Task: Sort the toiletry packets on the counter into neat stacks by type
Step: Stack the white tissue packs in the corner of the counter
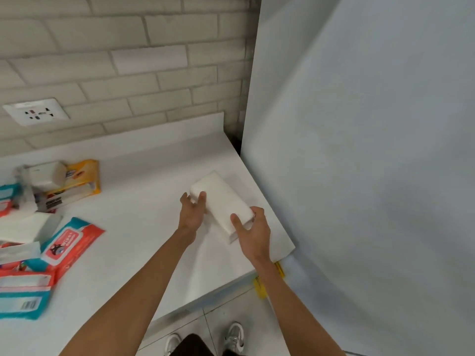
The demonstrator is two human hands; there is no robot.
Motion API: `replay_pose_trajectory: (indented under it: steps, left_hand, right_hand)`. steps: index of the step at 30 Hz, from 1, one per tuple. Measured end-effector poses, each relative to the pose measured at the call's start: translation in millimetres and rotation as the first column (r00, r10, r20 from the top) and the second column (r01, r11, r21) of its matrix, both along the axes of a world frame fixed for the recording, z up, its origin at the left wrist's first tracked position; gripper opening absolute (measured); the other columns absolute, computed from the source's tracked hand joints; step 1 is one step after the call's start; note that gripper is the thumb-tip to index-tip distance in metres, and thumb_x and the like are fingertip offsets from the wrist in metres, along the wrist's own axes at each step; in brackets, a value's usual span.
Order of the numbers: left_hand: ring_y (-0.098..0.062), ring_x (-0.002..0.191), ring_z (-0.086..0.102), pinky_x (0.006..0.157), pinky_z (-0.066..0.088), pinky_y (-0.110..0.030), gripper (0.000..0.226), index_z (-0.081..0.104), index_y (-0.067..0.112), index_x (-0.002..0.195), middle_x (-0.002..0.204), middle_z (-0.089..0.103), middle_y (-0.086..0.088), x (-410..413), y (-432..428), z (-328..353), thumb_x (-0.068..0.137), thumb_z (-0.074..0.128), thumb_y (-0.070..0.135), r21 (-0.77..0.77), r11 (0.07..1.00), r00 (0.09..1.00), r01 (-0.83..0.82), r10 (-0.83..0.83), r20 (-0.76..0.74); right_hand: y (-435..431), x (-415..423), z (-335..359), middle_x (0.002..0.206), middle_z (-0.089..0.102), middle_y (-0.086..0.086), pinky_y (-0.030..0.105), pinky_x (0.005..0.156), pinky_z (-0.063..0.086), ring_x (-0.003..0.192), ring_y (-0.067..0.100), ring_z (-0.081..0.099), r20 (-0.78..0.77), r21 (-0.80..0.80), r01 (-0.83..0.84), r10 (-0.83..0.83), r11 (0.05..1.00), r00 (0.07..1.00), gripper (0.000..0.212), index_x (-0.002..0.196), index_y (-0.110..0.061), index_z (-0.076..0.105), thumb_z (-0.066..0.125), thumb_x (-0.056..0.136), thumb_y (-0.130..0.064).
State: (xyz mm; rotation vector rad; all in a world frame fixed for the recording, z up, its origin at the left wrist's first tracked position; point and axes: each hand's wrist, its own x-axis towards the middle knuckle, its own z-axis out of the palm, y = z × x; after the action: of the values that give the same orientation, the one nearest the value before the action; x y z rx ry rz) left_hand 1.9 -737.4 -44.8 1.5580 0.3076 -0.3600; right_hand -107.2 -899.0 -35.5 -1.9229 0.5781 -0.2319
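1. The white packet [221, 199] is right of the frame's centre, over the right end of the white counter [144, 206] and close to the tall white panel [359, 124]. It lies diagonally, its far end toward upper left.
2. The left hand [191, 214] grips the packet's far end, thumb on top and fingers curled round the side.
3. The right hand [253, 232] grips the near end, thumb across the top and fingers wrapped round the right edge.
4. Whether the packet rests on the counter or is held just above it cannot be told.
5. At the left edge of the frame the other packets lie in a loose heap. A yellow packet [82, 176] sits at the back with a small white packet [45, 176] on top of it.
6. A teal-and-red wipes packet [68, 240] lies in front, overlapping more of its kind below, including a teal packet [23, 299] in the lower left.
7. Several packets in the heap are cut off by the frame's left edge, and their print is too blurred to read.
8. A wall socket [36, 113] sits in the brick wall [128, 60] at upper left.
9. At the bottom edge, shoes [235, 337] show on the floor, partly hidden by the forearms.
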Motion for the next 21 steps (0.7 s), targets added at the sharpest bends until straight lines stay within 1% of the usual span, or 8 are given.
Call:
replay_pose_trajectory:
  steps: [2, 5, 7, 9, 13, 16, 19, 21]
  left_hand:
    - [-0.018, 0.118, 0.061, 0.103, 0.053, -0.045, 0.082, 0.029, 0.021, 0.150, 0.127, 0.056, 0.015, -15.6, -8.4, 2.9, 0.089, 0.066, 0.061, -0.037, 0.999, 1.000, 0.017, -0.016, 0.002]
    - [-0.016, 0.114, 0.064, 0.096, 0.057, -0.044, 0.079, 0.036, 0.027, 0.147, 0.133, 0.060, 0.008, -35.3, -14.7, 4.0, 0.085, 0.070, 0.062, -0.031, 0.996, 0.997, 0.081, -0.081, -0.007]
    - [-0.016, 0.115, 0.065, 0.089, 0.061, -0.044, 0.079, 0.037, 0.033, 0.148, 0.133, 0.062, 0.007, -42.1, -14.4, 5.1, 0.083, 0.072, 0.062, -0.031, 0.990, 0.990, 0.135, -0.136, -0.042]
    - [-0.017, 0.114, 0.067, 0.082, 0.063, -0.043, 0.075, 0.041, 0.038, 0.146, 0.130, 0.067, 0.007, -44.7, -14.1, 6.6, 0.083, 0.074, 0.060, -0.035, 0.981, 0.980, 0.192, -0.193, -0.046]
    - [-0.019, 0.107, 0.071, 0.076, 0.064, -0.040, 0.059, 0.048, 0.038, 0.143, 0.122, 0.072, 0.004, -30.0, -20.8, 13.5, 0.090, 0.070, 0.051, 0.015, 0.982, 0.982, 0.190, -0.190, 0.010]
    - [-0.018, 0.100, 0.073, 0.076, 0.064, -0.039, 0.058, 0.052, 0.030, 0.143, 0.115, 0.074, 0.002, -9.1, -31.0, 16.4, 0.091, 0.070, 0.048, 0.081, 0.988, 0.990, 0.132, -0.135, 0.031]
    - [-0.016, 0.102, 0.071, 0.081, 0.064, -0.037, 0.060, 0.055, 0.023, 0.141, 0.120, 0.071, 0.002, 13.3, -39.0, 15.5, 0.088, 0.074, 0.044, 0.117, 0.989, 0.995, 0.088, -0.092, 0.028]
    - [-0.016, 0.109, 0.069, 0.089, 0.061, -0.039, 0.064, 0.054, 0.025, 0.140, 0.124, 0.069, 0.004, 27.8, -43.5, 11.4, 0.084, 0.076, 0.047, 0.144, 0.983, 0.993, 0.113, -0.118, 0.024]
  right_hand:
    - [2.1, -4.1, 3.5, 0.135, 0.053, -0.010, 0.028, 0.096, 0.055, 0.121, 0.013, 0.056, -0.011, -0.104, -0.056, 0.055, 0.993, 0.998, 0.068, 0.141, -0.035, 0.040, 0.062, 0.089, -0.072]
    - [8.2, -13.8, 2.0, 0.151, 0.039, -0.014, 0.032, 0.103, 0.055, 0.135, 0.009, 0.045, 0.006, -0.268, -0.165, 0.173, 0.949, 0.985, 0.079, 0.151, -0.040, 0.031, 0.060, 0.087, -0.076]
    - [10.2, -19.6, -7.3, 0.163, 0.023, -0.009, 0.034, 0.102, 0.054, 0.144, 0.014, 0.035, -0.013, -0.462, -0.227, 0.250, 0.857, 0.968, 0.090, 0.157, -0.040, 0.024, 0.061, 0.085, -0.078]
    - [9.2, -22.6, -18.8, 0.170, 0.010, -0.003, 0.037, 0.103, 0.055, 0.151, 0.021, 0.028, -0.027, -0.576, -0.247, 0.284, 0.779, 0.959, 0.095, 0.162, -0.037, 0.018, 0.063, 0.087, -0.073]
    - [7.1, -4.3, -32.2, 0.173, 0.001, 0.000, 0.040, 0.103, 0.057, 0.155, 0.026, 0.023, -0.025, -0.602, -0.232, 0.272, 0.765, 0.962, 0.094, 0.165, -0.033, 0.013, 0.065, 0.093, -0.063]
    - [4.1, 23.6, -33.0, 0.173, 0.002, 0.000, 0.037, 0.104, 0.055, 0.156, 0.026, 0.021, -0.011, -0.582, -0.212, 0.253, 0.785, 0.967, 0.092, 0.165, -0.033, 0.013, 0.066, 0.094, -0.059]
    - [-2.2, 56.3, -30.3, 0.172, 0.007, 0.003, 0.037, 0.107, 0.050, 0.156, 0.027, 0.022, 0.014, -0.530, -0.195, 0.239, 0.825, 0.971, 0.092, 0.165, -0.033, 0.017, 0.071, 0.093, -0.052]
    - [-6.4, 78.8, -27.9, 0.169, 0.010, 0.005, 0.036, 0.105, 0.052, 0.153, 0.026, 0.027, 0.021, -0.496, -0.186, 0.226, 0.848, 0.974, 0.091, 0.164, -0.033, 0.021, 0.074, 0.091, -0.049]
